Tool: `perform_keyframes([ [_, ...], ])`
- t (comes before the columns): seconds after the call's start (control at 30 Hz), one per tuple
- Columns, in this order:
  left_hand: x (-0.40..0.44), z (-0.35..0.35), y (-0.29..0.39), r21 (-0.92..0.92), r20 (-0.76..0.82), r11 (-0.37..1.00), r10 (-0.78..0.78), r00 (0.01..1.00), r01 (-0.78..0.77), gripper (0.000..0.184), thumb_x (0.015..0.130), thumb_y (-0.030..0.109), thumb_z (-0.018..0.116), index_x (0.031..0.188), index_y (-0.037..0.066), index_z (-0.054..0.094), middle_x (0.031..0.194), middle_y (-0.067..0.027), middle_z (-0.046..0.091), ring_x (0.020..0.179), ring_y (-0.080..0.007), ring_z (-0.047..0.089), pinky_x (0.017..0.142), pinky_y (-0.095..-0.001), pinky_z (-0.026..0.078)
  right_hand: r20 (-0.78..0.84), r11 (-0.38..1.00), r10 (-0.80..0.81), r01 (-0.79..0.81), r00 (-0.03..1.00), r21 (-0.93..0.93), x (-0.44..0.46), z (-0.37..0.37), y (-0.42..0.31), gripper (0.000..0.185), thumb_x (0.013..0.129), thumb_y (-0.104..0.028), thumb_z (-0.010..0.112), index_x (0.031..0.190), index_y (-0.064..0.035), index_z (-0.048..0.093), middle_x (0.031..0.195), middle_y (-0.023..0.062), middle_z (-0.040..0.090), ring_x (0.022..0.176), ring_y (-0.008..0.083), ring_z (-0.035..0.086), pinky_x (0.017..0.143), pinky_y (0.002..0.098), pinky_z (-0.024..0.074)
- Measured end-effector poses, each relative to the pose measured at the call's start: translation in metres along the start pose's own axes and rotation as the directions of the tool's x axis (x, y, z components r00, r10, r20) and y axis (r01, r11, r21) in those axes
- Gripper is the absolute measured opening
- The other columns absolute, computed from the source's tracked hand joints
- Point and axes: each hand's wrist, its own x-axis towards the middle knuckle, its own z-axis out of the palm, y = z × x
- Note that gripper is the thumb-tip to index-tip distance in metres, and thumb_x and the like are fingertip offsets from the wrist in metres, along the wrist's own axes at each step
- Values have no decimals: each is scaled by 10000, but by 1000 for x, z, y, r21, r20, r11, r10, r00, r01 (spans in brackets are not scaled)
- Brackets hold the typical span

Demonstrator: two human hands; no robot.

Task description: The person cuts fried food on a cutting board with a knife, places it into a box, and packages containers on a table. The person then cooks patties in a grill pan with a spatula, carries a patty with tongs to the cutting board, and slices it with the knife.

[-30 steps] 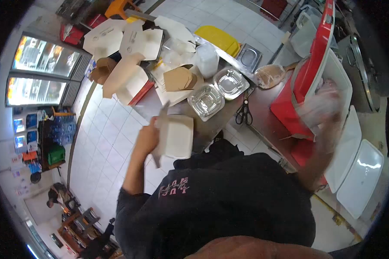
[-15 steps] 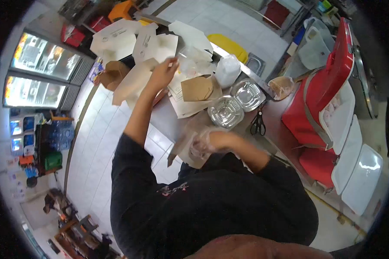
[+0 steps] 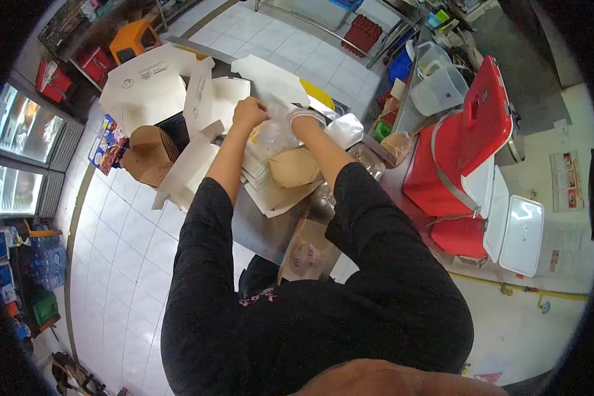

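My left hand point(image 3: 249, 113) is over the far part of the table, its fingers curled together beside a clear plastic bag point(image 3: 270, 134). What its fingertips hold, if anything, I cannot make out. My right hand point(image 3: 303, 125) reaches into or behind a pale, round-rimmed item just right of the bag, hiding its fingers. Nearer me lies a brown paper box point(image 3: 294, 167) on white card. Open white paper boxes point(image 3: 142, 89) spread out at the left. A white stack point(image 3: 345, 131) is right of my right hand, and clear plastic containers point(image 3: 367, 160) are partly covered by my right arm.
At the table's left end are brown paper boxes point(image 3: 150, 155). On the right, a red cooler bag point(image 3: 435, 165) is open, with white lids point(image 3: 521, 234) beside it. A printed clear bag point(image 3: 307, 251) is at the near table edge, close to my body.
My right hand has moved from near my body, where it was at a clear bag, to the far part of the table beside my left hand. The printed bag now rests at the edge.
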Motion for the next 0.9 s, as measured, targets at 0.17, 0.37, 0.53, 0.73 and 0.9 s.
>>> perform_keyframes([
  [0.17,-12,-4,7,-120,23,990,78,997,-75,285,672,331,833,837,110,765,819,-78,734,773,-221,706,738,-343,548,212,992,10,17,977,-128,11,2,3,316,823,-19,605,1127,-41,690,1131,174,680,1018,299,675,766,456,568],
  [0.37,-21,0,8,-310,-83,944,94,992,-115,276,730,328,781,870,92,750,867,-112,721,835,-247,692,775,-352,535,103,990,-77,88,992,-111,4,-9,2,345,856,-60,574,1195,-31,634,1222,207,623,1067,323,644,882,422,537],
  [0.53,-12,6,-1,-149,-64,925,345,936,-351,232,714,294,731,787,75,706,909,-193,672,932,-341,639,840,-412,507,264,980,-180,195,948,-35,-15,-21,-2,431,760,-222,714,1145,-36,659,1193,203,638,1066,305,643,895,413,524],
  [0.73,-19,-17,18,-5,25,949,315,949,-315,392,663,282,770,965,70,637,885,-189,671,908,-353,644,815,-433,513,360,893,-229,342,905,-291,29,38,5,716,603,-275,874,1191,27,598,1222,207,613,1102,302,622,902,382,527],
  [0.9,-19,-25,21,55,19,960,274,962,-275,506,637,266,790,1072,96,596,892,-171,677,886,-346,659,792,-425,528,307,966,-159,212,938,-147,-5,-18,-12,861,545,-340,918,1246,7,557,1308,197,548,1178,330,571,965,382,501],
])
